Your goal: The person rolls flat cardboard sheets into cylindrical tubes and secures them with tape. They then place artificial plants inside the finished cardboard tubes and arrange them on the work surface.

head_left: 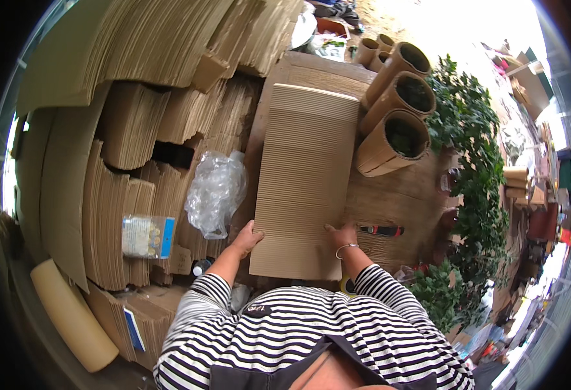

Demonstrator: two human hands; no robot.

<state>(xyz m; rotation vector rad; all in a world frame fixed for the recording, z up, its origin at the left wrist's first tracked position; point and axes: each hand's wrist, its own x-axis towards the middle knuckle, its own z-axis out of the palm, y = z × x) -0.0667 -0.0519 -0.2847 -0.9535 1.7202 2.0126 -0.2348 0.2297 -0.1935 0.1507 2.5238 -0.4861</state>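
Observation:
A long sheet of corrugated cardboard (306, 162) lies lengthwise in front of me, its surface ribbed with crosswise lines over most of its length and smoother at the near end. My left hand (247, 240) grips its left edge, thumb on top and fingers partly hidden. On the opposite edge, my right hand (344, 236) holds the sheet the same way, a bracelet around the wrist. A red and black utility knife (385, 230) rests on the wooden table (386, 201) just right of that hand.
Tall stacks of folded cardboard (188, 45) fill the left side, with a crumpled clear plastic bag (217, 192) beside the sheet. Several cardboard tubes (384, 156) stand at the far right of the table. Leafy green foliage (477, 169) runs along the right. A tan roll (74, 315) leans at lower left.

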